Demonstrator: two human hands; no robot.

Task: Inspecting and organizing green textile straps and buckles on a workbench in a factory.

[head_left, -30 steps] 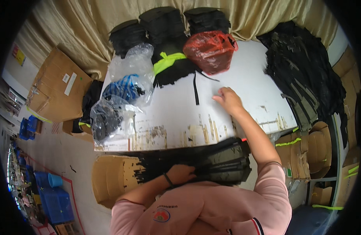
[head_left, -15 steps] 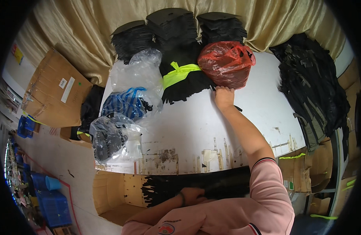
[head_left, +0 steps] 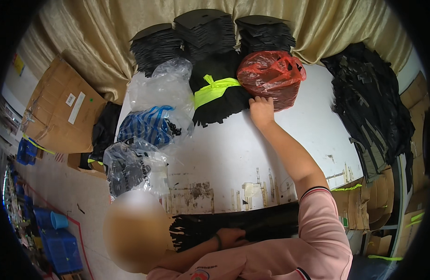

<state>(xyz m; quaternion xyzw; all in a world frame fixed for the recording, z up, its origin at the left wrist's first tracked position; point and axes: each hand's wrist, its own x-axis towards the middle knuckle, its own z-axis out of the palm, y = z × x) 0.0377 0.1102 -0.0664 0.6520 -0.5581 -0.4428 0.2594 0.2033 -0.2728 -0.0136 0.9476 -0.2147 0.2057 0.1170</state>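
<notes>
My right hand reaches across the white table, its fingers bent down at the lower left edge of a red plastic bag with dark contents. Whatever those curled fingers hold, if anything, is hidden. Just left of the bag lies a bundle of black strips, tied with a bright yellow-green band. Low in the view, my left hand rests in front of my body over black strips below the table's front edge. Its fingers are partly hidden.
Three stacks of flat black pieces stand along the curtain. Clear plastic bags, one blue-striped, line the table's left side. Black strips heap over the right side. A cardboard box stands at left, with more boxes at lower right.
My right hand has shifted slightly left and toward me along the red bag's edge. A small black piece beside my right wrist is no longer visible. My left hand has barely moved.
</notes>
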